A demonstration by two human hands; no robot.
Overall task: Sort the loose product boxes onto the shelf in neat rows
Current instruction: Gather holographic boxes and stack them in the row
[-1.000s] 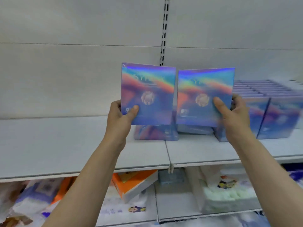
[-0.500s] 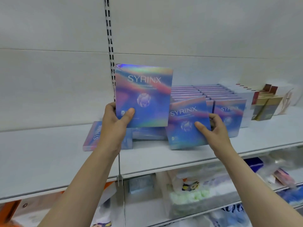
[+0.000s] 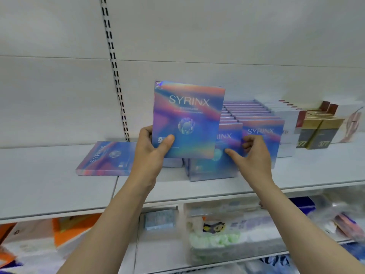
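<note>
Boxes everywhere, and one of them is up in my left hand (image 3: pixel 153 153): thumb across the lower left corner of its face, fingers curled behind, the raised box (image 3: pixel 187 119) upright at the centre of the frame with SYRINX reading level. My right hand (image 3: pixel 251 153) is just to the right and lower, thumb and fingers spread on the front standing box (image 3: pixel 213 165), steadying it at its right edge; a light grip, I judge, more than a firm clamp.

What matters now is this: the slot I want lies directly below and slightly right of the raised box, at the head of the left row (image 3: pixel 231 119). That row runs back toward the upper right of the frame, box behind box, and a second row (image 3: pixel 262 133) stands touching it on the right. My raised box already faces the way they face, so it looks like a straight lowering, no turning. My left hand is the one carrying; my right is the nearer to the row.

One flat box (image 3: pixel 107 158) lies face up on the shelf (image 3: pixel 49 186) at centre left, its lettering running up the slope, well apart from the rows. That one will need standing up, I reckon.

Right of the rows: white boxes (image 3: pixel 286 119), then gold-and-grey boxes (image 3: pixel 318 133). The lower shelf (image 3: pixel 217 234) holds blurred packets I cannot make out.
</note>
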